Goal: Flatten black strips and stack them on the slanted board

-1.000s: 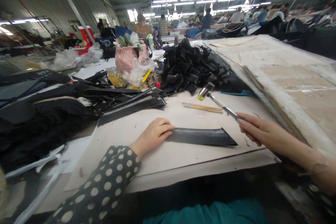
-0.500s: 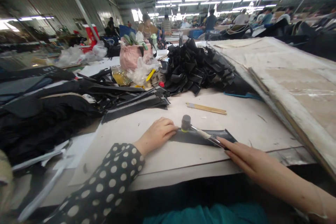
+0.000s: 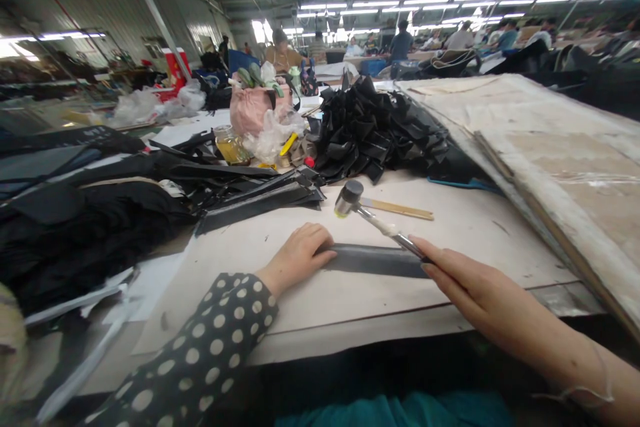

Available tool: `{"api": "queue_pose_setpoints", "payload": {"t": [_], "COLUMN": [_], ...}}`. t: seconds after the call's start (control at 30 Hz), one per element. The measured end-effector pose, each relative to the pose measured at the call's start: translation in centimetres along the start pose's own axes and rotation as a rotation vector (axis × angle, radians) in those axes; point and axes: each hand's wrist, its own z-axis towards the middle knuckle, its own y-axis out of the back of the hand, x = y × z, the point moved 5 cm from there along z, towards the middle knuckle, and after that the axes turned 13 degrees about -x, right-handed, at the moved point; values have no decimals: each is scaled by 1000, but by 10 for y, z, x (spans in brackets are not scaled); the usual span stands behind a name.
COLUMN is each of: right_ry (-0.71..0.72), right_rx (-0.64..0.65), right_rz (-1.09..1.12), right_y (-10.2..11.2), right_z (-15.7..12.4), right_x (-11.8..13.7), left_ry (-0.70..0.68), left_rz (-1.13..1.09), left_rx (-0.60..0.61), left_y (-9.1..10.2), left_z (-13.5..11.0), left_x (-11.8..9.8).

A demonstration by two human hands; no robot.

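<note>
The strip (image 3: 370,261) is black. The hammer (image 3: 379,222) has a dark grey and silver head, yellow-green at one end. Black sleeve (image 3: 205,340), cream polka dots; pink bag (image 3: 247,110); pale cream tabletop (image 3: 345,300).

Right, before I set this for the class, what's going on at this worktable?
A person is working on a black strip laid flat on a pale sheet. Their left hand rests at the strip's left end. Their right hand holds a hammer by its handle, the head clear of the strip. Beyond lie a yellowish stick and a heap of black pieces.
</note>
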Motion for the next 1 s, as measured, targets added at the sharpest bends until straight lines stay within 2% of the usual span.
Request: {"api": "queue_pose_setpoints", "payload": {"t": [0.13, 0.17, 0.3, 0.33, 0.47, 0.57, 0.73, 0.87, 1.0], "right_ry": [-11, -1, 52, 59, 101, 118, 97, 93, 108], "right_rx": [153, 154, -42, -55, 90, 131, 149, 135, -37], "right_rz": [-41, -34, 21, 14, -68, -115, -116, -59, -56], "right_y": [-11, -10, 3, 2, -20, -30, -28, -15, -1], "right_z": [2, 4, 12, 12, 3, 0, 3, 13, 20], "right_x": [1, 3, 14, 15, 14, 11, 9, 16, 27], "left_ry": [71, 95, 161, 172, 230, 266, 204, 165, 104], "left_rz": [25, 37, 92, 100, 107, -13, -277, -270, -204], "left_rx": [-9, -15, -35, -40, -45, -6, 146, 110, 51], "left_y": [0, 0, -1, -1, 0, 6, 18, 20, 19], "left_z": [0, -1, -2, -2, -2, -2, -8, -12, -13], "left_x": [8, 10, 13, 13, 15, 22, 34, 37, 32]}}
